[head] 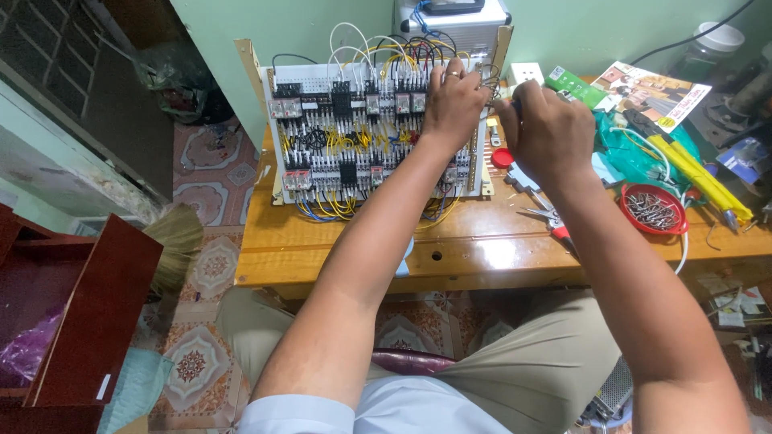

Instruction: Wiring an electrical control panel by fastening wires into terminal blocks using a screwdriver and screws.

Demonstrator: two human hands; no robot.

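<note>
A white electrical control panel [338, 137] packed with relays, terminal blocks and yellow, black and white wires leans upright on a wooden table [474, 241]. My left hand [454, 100], a ring on one finger, rests on the panel's upper right part with its fingers among the wires. My right hand [547, 128] is closed just beyond the panel's right edge, gripping a thin dark tool handle [515, 104] that points toward the panel. What the tool tip touches is hidden by my hands.
To the right on the table lie pliers [547, 217], a red bowl of metal screws [653, 210], yellow-handled tools [700, 173], a green bag, a magazine [651, 92] and a red cap [502, 158]. A broom [173, 237] and a dark red cabinet [88, 313] stand at left.
</note>
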